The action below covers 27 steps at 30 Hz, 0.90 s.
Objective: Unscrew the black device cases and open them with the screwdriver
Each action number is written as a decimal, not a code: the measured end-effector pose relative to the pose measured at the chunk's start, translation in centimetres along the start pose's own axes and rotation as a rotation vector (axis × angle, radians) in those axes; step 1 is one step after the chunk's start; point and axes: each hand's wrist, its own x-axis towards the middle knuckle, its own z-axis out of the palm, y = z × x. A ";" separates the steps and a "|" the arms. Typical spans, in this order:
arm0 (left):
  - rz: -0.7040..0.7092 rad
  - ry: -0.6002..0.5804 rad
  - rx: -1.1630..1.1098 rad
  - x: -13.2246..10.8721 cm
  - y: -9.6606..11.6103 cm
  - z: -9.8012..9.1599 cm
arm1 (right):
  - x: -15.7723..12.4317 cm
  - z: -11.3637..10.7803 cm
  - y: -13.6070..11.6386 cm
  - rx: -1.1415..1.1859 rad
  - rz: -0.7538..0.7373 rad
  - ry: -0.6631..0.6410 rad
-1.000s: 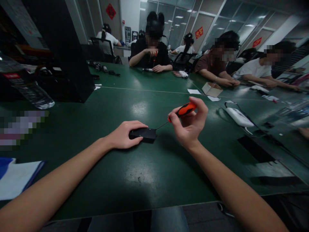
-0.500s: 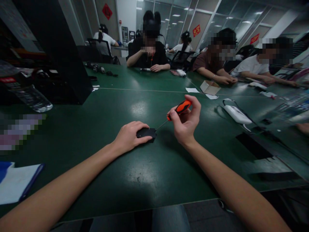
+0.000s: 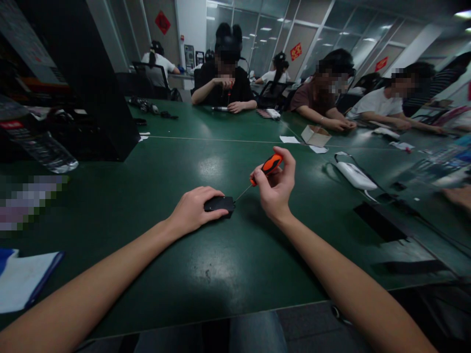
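Observation:
A small flat black box-like device (image 3: 220, 203) lies on the green tabletop (image 3: 154, 260). My left hand (image 3: 195, 208) is closed around its left end, thumb along the near side and fingers along the far side. An orange and black screwdriver (image 3: 271, 164) is in my right hand (image 3: 277, 189), gripped between thumb and fingers. Its thin shaft slants down to the left, and the tip is at the device's right end. Whether the tip sits in a screw is too small to tell.
To the left are a black cabinet-like block (image 3: 91, 88), a plastic bottle (image 3: 47, 142) and a blue-white packet (image 3: 27, 279). A white power strip (image 3: 355, 175) with cables lies right, beyond a black slot (image 3: 380, 220). An open cardboard box (image 3: 315, 136) stands farther back; several people sit around.
The whole view has shifted slightly. My left hand still holds the black device, and the screwdriver in my right hand keeps its tip at the device's right end.

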 end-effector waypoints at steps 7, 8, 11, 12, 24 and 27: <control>-0.001 0.017 0.027 -0.1 0.1 0.2 | -0.2 0.5 0.8 0.086 0.234 0.083; -0.002 0.020 0.040 -0.1 0.1 0.3 | -0.4 0.6 1.0 0.108 0.275 0.109; -0.013 0.033 0.084 -0.2 0.1 0.5 | -1.0 0.7 1.6 0.162 0.376 0.183; -0.018 0.037 0.096 -0.2 0.2 0.5 | -1.3 0.6 1.7 0.178 0.399 0.203; -0.070 0.047 0.095 -0.2 0.4 0.5 | -2.2 0.6 0.7 0.129 0.238 0.177; -0.084 0.045 0.097 -0.2 0.4 0.6 | -2.4 0.7 -0.5 0.047 -0.099 0.028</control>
